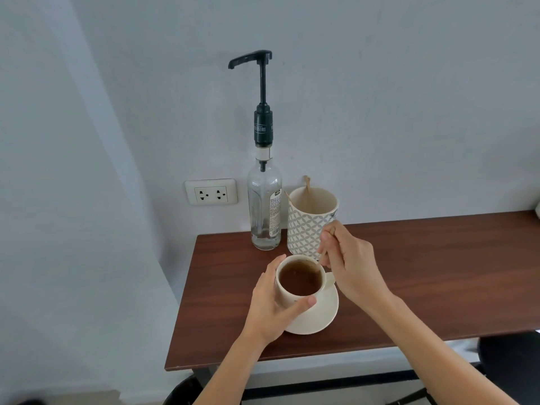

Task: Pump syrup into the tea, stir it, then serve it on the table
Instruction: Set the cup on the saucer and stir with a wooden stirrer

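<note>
A cream cup of dark tea [300,280] stands on a cream saucer [321,318] near the left end of the brown table [423,273]. My left hand [271,308] wraps around the cup's left side. My right hand [349,264] pinches a thin wooden stirrer [323,254] whose lower end dips into the tea at the cup's far right rim. Behind the cup stands a clear glass syrup bottle [264,209] with a tall black pump [261,83], its spout pointing left.
A patterned grey-and-white mug [306,223] holding more wooden stirrers stands right of the bottle, just behind my right hand. A wall socket [211,195] sits left of the bottle. The table's left edge and front edge are close to the saucer. Dark stools show below.
</note>
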`<move>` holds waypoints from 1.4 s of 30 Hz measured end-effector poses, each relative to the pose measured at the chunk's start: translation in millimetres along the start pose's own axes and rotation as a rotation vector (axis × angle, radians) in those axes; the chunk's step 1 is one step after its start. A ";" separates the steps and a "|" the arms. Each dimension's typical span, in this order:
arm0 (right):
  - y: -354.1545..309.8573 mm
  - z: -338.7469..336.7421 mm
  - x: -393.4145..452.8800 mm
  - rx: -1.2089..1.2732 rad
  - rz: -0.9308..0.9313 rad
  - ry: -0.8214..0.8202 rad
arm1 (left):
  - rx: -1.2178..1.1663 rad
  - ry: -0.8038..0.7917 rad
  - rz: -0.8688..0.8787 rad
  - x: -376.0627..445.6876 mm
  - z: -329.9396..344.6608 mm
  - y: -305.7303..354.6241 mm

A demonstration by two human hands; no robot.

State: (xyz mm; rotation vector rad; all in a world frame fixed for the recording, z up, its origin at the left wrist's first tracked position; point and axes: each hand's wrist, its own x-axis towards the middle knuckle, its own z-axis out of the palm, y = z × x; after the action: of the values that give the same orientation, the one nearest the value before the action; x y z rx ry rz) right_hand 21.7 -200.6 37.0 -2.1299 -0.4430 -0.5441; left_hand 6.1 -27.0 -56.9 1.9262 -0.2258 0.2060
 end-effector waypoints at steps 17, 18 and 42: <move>-1.4 12.5 -2.5 0.174 0.110 -0.003 | -0.016 -0.007 0.006 -0.7 0.0 -0.6; -1.1 10.8 0.5 0.132 0.085 0.019 | -0.011 -0.002 0.007 -0.8 -0.1 0.1; 8.4 8.8 2.8 0.057 0.065 0.032 | -0.019 0.003 0.012 -0.3 0.3 -1.9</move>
State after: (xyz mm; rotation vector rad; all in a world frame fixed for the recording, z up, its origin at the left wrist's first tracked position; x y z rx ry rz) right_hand 30.2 -197.7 28.2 -2.0712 -0.3660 -0.5216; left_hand 6.2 -26.6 -58.8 1.9057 -0.2365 0.2144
